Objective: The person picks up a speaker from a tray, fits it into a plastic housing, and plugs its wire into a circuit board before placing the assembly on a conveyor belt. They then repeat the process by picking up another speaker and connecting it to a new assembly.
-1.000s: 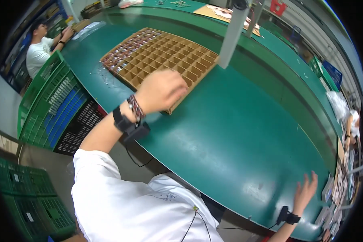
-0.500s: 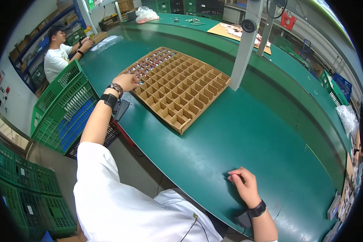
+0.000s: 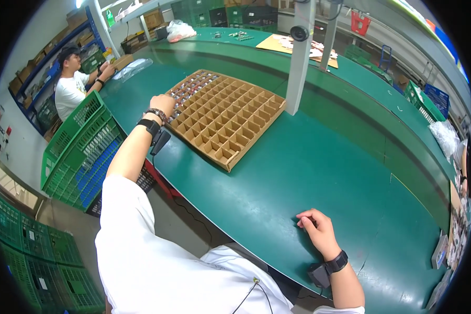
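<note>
A brown cardboard tray (image 3: 230, 162) divided into many small square cells lies on the green tabletop. Small metallic and reddish parts (image 3: 191, 90) fill the cells of its far left rows; the nearer cells look bare. At the tray's left edge, beside the filled rows, is my left hand (image 3: 163, 104), closed with the knuckles up. Its fingertips are hidden, and so is anything between them. My right hand (image 3: 319, 230) rests on the tabletop at the near right, apart from the tray, its fingers loosely curled in with nothing visible in them.
Green plastic crates (image 3: 78, 152) stand left of the table edge. A grey post (image 3: 299, 68) rises just beyond the tray's right corner. A co-worker (image 3: 70, 83) in a white shirt handles something at the far left. Cardboard with pale pieces (image 3: 298, 46) lies behind.
The whole view has shifted slightly, so tray and post appear further left. My left hand has moved a little farther along the tray edge, its fingertips now hidden. My right hand stays put.
</note>
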Action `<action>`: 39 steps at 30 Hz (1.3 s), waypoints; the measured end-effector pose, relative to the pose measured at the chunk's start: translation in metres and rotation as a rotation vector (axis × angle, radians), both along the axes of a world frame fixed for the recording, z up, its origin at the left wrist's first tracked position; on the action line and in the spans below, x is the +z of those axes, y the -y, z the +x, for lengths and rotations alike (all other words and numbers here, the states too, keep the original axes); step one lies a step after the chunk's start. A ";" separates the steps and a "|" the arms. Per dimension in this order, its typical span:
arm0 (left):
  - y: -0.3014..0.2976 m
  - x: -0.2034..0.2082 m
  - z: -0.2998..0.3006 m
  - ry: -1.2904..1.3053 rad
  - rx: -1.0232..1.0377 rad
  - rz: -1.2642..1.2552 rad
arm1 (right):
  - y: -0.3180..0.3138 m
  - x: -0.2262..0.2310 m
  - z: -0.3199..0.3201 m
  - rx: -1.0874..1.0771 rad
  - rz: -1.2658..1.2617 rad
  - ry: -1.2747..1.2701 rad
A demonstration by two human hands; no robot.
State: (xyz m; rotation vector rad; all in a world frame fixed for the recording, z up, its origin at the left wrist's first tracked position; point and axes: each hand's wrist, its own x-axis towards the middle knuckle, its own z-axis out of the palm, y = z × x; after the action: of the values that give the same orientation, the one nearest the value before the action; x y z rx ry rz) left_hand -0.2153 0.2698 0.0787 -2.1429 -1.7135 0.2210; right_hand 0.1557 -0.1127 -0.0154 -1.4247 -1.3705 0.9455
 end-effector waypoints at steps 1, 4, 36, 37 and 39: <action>0.002 0.002 0.000 -0.045 -0.104 0.136 | 0.000 0.001 -0.001 -0.004 0.001 -0.004; 0.013 0.014 0.016 -0.130 -0.334 0.415 | -0.002 0.000 -0.004 -0.040 0.031 -0.014; 0.250 -0.035 0.292 1.194 -1.442 -0.040 | -0.004 0.003 0.048 -0.124 0.316 -1.052; 0.253 -0.039 0.289 1.214 -1.415 -0.191 | -0.005 0.001 0.050 -0.121 0.307 -1.062; 0.259 -0.047 0.282 1.249 -1.351 -0.495 | -0.004 -0.003 0.054 -0.132 0.333 -1.054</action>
State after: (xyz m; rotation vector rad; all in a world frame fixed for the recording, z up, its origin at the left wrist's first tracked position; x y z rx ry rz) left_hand 0.0664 0.0111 0.0315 -3.5517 0.0043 -1.3938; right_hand 0.2098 -0.1084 -0.0182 -0.5644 -0.5778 1.0759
